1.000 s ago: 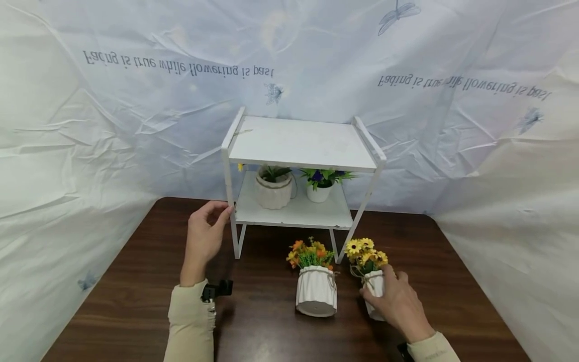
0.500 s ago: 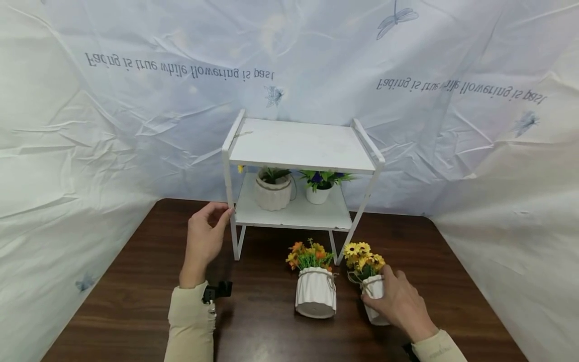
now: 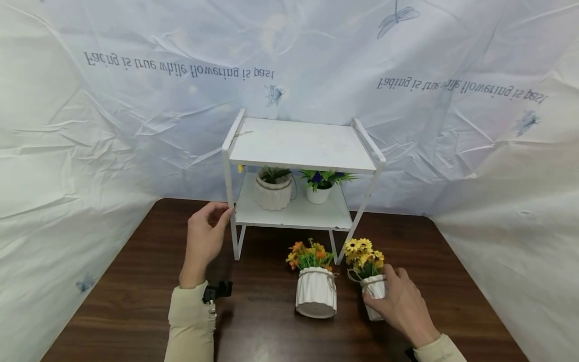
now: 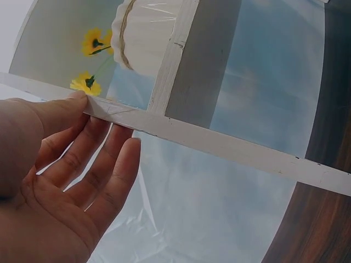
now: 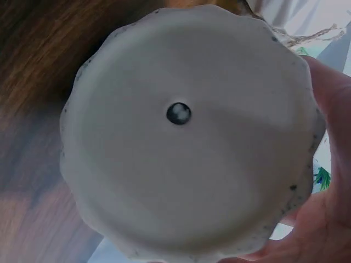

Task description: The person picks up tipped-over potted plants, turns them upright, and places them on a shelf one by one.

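shelf (image 3: 300, 146) at table (image 3: 135, 301) rear | two pots (image 3: 273, 190) on lower tier | two pots (image 3: 316, 294) in front

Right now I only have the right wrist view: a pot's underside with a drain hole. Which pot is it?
Observer: The one with yellow flowers, gripped by the right hand on the table's right side.
Operator: Anything close beside it?
Observer: A bigger white pot with orange flowers stands just to its left, apart from it.
Operator: Left hand?
Observer: The left hand touches the front left post of the white shelf; in the left wrist view the thumb lies on the frame with the fingers straight.
Operator: Shelf loaded?
Observer: Two pots stand on the lower tier; the top tier holds nothing.
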`<state>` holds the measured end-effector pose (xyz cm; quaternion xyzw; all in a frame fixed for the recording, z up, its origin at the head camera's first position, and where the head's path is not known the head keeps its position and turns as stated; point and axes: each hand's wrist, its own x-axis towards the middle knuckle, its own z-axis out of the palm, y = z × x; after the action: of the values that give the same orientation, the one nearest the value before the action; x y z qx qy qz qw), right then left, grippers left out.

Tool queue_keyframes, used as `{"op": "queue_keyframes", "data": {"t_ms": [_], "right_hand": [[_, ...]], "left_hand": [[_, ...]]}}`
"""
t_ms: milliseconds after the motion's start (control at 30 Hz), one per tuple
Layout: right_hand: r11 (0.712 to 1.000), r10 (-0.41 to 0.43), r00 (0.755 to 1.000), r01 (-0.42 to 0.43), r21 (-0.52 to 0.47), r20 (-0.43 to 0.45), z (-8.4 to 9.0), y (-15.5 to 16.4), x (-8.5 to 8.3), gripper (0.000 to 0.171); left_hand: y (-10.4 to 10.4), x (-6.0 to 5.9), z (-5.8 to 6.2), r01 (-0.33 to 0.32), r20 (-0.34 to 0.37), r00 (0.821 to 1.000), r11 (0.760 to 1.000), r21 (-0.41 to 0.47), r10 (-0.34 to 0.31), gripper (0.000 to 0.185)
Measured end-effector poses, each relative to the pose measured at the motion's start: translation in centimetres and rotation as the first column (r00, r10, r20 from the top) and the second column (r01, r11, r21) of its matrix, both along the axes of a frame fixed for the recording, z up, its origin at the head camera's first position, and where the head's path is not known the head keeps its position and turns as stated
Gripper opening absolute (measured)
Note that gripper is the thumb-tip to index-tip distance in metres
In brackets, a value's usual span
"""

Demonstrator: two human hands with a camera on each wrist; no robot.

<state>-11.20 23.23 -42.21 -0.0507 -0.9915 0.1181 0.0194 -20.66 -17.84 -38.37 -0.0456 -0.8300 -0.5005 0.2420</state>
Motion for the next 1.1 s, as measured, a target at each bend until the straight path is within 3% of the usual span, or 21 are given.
{"op": "queue_keyframes", "data": {"t_ms": [333,700,1100], "right_hand": [[0.998,0.006,1.0,-0.007,-0.064,-0.026,0.6,-0.3,0.2,0.075],[0.991,0.011,0.992,-0.027,-0.128,-0.126,1.9,-0.8,0.5,0.062],[0.989,0.029,0.965,-0.066,-0.134,-0.26,3.5,-1.2,0.8,0.053]], "left_hand": [[0.0,0.0,-0.2,0.011,0.005,1.0,1.0,0.013,-0.011,0.017],[0.1,0.1,0.0,0.01,-0.013,1.0,1.0,0.011,-0.01,0.015],[0.1,-0.2,0.0,0.01,0.006,1.0,1.0,0.025,-0.011,0.017]]}}
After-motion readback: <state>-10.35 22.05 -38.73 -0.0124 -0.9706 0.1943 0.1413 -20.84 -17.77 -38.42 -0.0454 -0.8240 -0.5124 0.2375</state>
